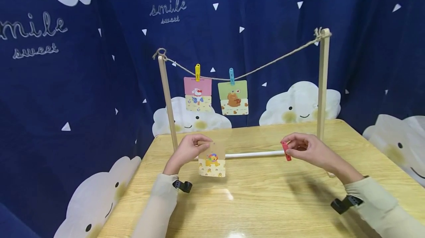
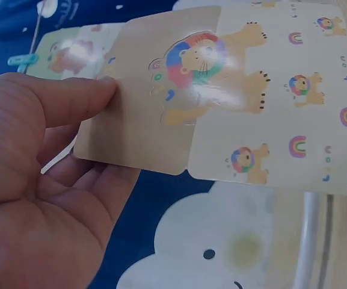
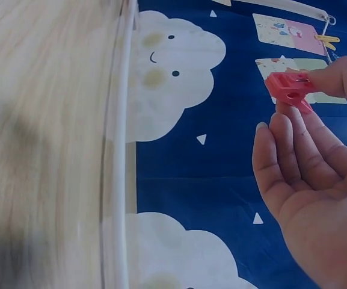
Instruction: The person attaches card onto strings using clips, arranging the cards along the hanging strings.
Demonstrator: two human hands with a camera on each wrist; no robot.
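Observation:
My left hand (image 1: 191, 150) pinches a lion card (image 1: 212, 160) by its top edge, thumb in front. In the left wrist view the card (image 2: 239, 102) shows a tan part and a cream part with small lions and rainbows. My right hand (image 1: 310, 149) pinches a red clothespin (image 1: 286, 151) between thumb and fingers. The right wrist view shows the clothespin (image 3: 288, 88) from its side. Behind the hands, a twine line (image 1: 279, 59) carries a pink rabbit card (image 1: 198, 96) under a yellow clothespin (image 1: 197, 72) and a green bear card (image 1: 233, 99) under a blue clothespin (image 1: 231, 76).
Two wooden posts, a left post (image 1: 168, 97) and a right post (image 1: 322, 86), hold the twine at their tops. A white rod (image 1: 254, 154) runs low between them above the wooden table (image 1: 252, 201). A dark blue curtain (image 1: 126, 72) with clouds hangs behind.

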